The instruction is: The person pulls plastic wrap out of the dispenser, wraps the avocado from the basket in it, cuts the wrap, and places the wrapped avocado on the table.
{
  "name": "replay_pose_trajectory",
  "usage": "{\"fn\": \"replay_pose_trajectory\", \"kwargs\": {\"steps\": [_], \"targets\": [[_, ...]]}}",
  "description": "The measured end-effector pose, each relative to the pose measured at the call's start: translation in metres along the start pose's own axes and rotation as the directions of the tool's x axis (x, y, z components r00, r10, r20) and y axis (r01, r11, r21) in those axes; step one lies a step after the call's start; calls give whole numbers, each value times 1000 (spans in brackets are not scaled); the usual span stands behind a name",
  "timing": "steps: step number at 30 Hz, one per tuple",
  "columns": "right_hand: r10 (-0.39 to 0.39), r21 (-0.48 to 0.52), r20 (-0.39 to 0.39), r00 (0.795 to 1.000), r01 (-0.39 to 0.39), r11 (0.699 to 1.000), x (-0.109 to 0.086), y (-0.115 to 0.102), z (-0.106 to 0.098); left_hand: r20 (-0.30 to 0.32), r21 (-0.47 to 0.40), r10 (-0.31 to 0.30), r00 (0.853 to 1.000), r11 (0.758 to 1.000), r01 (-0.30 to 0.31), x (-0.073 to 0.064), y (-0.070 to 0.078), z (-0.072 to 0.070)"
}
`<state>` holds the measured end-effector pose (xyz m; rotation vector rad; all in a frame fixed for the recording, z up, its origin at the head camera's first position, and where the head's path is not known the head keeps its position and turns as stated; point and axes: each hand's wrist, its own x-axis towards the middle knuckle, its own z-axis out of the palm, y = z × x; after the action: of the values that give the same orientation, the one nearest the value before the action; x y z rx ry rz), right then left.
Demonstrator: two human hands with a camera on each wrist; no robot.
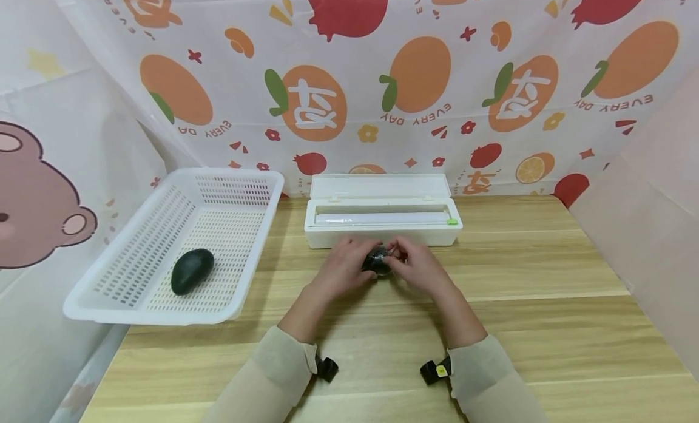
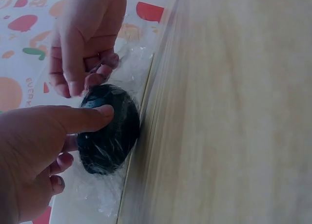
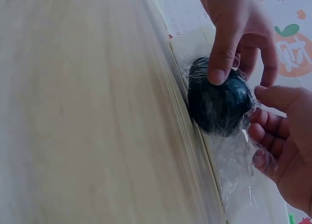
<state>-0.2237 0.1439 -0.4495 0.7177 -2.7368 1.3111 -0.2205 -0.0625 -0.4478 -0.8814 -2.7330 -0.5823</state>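
Note:
A dark green avocado (image 1: 377,262), partly covered in clear cling film (image 3: 239,173), is between my two hands at the middle of the table. My left hand (image 1: 345,266) holds it from the left, the thumb lying across its top in both wrist views. At the avocado's other side, my right hand (image 1: 419,266) pinches the film's edge between thumb and curled fingers. Loose, crinkled film spreads out beyond the fruit on both sides. Just behind the hands stands a white cling film box (image 1: 382,236), its lid raised and a roll (image 1: 382,218) inside.
On the left, a white plastic basket (image 1: 248,271) holds a second, bare avocado (image 1: 192,271). A green slider (image 1: 452,221) sits at the box's right end. Fruit-printed cloth (image 1: 366,131) hangs behind the wooden table (image 1: 524,326).

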Motion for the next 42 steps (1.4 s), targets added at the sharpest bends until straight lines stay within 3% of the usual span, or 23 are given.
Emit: {"fn": "replay_pose_trajectory", "kwargs": {"steps": [5,11,19,26,33,36,42], "targets": [[2,-44,14,1000,-1,999,0,2,1,26,55,13,1000,998,-14,-3,3,-1],[-1,-16,55,998,2,1000,2,4,-3,80,75,-61,995,996,55,-2,5,-3],[54,-4,73,996,-54,999,2,4,-4,211,42,-179,961,984,174,1,10,-5],[125,-32,44,991,-124,992,2,4,1,197,59,-185,963,983,176,-5,9,-4],[85,-201,-78,993,-100,975,3,5,3,184,76,-191,964,981,180,-7,8,-5],[91,-218,-63,994,-103,970,2,5,3,198,68,-205,959,978,195,-8,9,-6],[189,-188,10,982,-183,965,0,6,3,216,29,-203,955,979,202,-11,10,-7]]}}
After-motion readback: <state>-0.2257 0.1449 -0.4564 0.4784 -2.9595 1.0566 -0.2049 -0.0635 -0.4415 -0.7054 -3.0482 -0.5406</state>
